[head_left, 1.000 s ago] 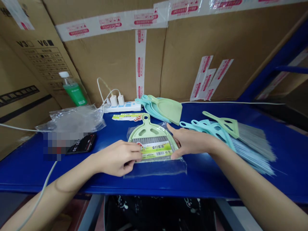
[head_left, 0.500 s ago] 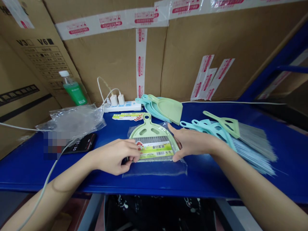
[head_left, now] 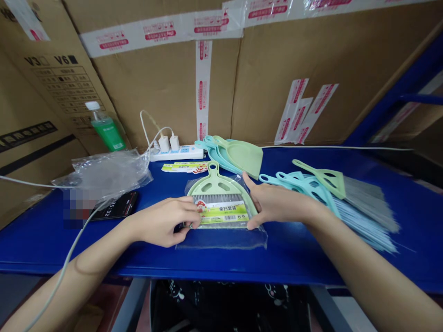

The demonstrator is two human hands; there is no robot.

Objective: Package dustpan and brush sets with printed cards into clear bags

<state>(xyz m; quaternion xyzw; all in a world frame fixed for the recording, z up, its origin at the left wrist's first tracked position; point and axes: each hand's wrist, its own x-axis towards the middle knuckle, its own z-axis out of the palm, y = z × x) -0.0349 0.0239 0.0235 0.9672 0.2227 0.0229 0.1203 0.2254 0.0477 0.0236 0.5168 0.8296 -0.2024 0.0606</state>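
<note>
- Clear plastic bag (head_left: 221, 237), flat on blue table (head_left: 346, 258), near front edge, centre; open end toward the viewer, empty flap lying beyond the contents.
- Contents of bag: green dustpan (head_left: 217, 184), handle pointing away, with grey brush bristles and a printed label card (head_left: 223, 213) across its wide end.
- Left hand (head_left: 166, 221): fingers curled, pinching the bag's left edge at the label corner, grasping plastic.
- Right hand (head_left: 273, 205): spread against the bag's right side, thumb at lower corner, forefinger along the dustpan's rim; pressing and holding, not clenched.
- Stack of dustpans (head_left: 235, 157), teal with a green one on top, loose and unbagged, just behind the bagged set.
- Pile of hand brushes (head_left: 332, 193), teal and green handles, grey and pale blue bristles fanned rightward, right of the right hand, touching its wrist area.
- Spare label cards (head_left: 183, 167), between stack of dustpans and power strip (head_left: 176, 152); two white chargers plugged in, cables trailing.
- Heap of empty clear bags (head_left: 107, 173), crumpled, left of centre.
- Black phone (head_left: 116, 210), face up, in front of the heap; white cable crossing beside it.
- Green bottle (head_left: 104, 127), white cap, upright at rear left against cardboard boxes (head_left: 166, 87) taped with printed tape.
</note>
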